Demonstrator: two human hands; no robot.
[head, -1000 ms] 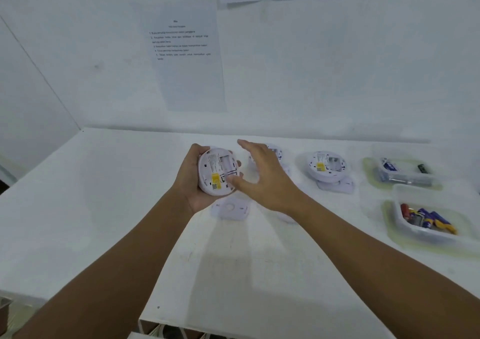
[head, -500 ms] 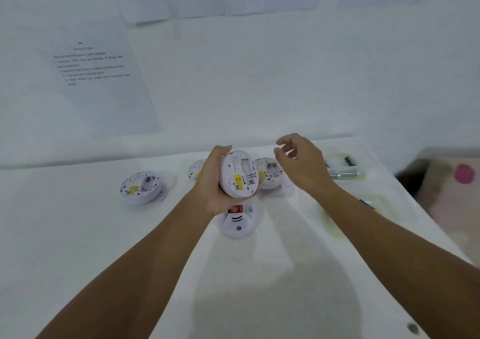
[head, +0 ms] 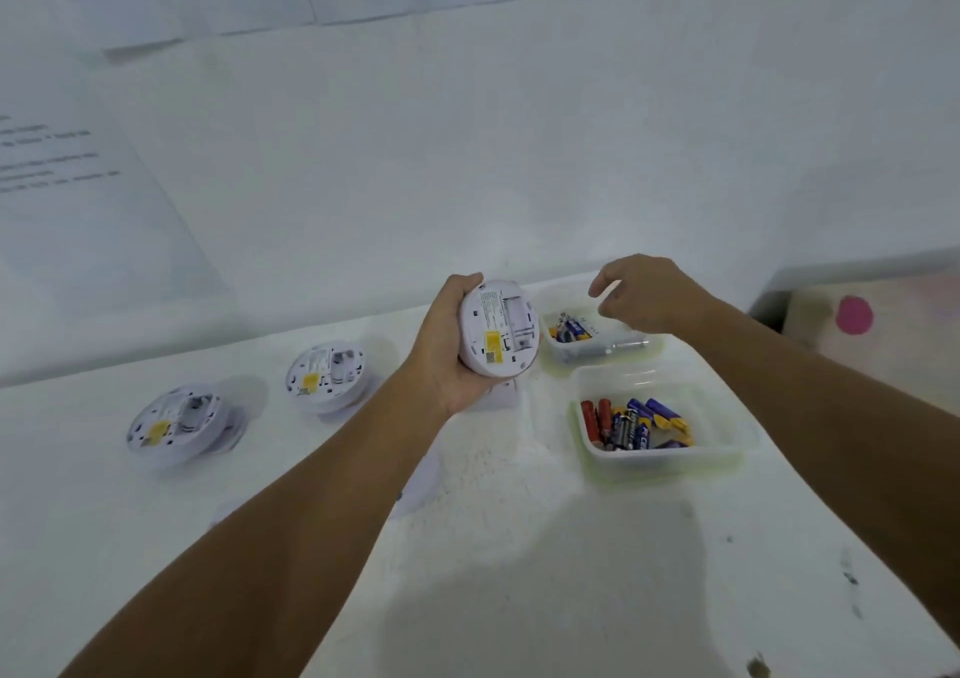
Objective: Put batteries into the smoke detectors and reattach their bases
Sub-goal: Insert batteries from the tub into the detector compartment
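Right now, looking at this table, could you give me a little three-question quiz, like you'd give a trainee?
1. True or false: the left hand holds a smoke detector with its back facing the camera.
2. How many detectors lie on the table, left of that hand?
3. The right hand hovers over: A) the far battery tray, B) the near battery tray, C) a detector.

Key: 1 true. 2 two, one far left, one nearer the hand. 3 A; the hand looks empty, fingers curled.

The wall papers point(head: 78, 168) are too blurred to read. The right hand point(head: 649, 295) hides part of the far tub point(head: 597, 350).
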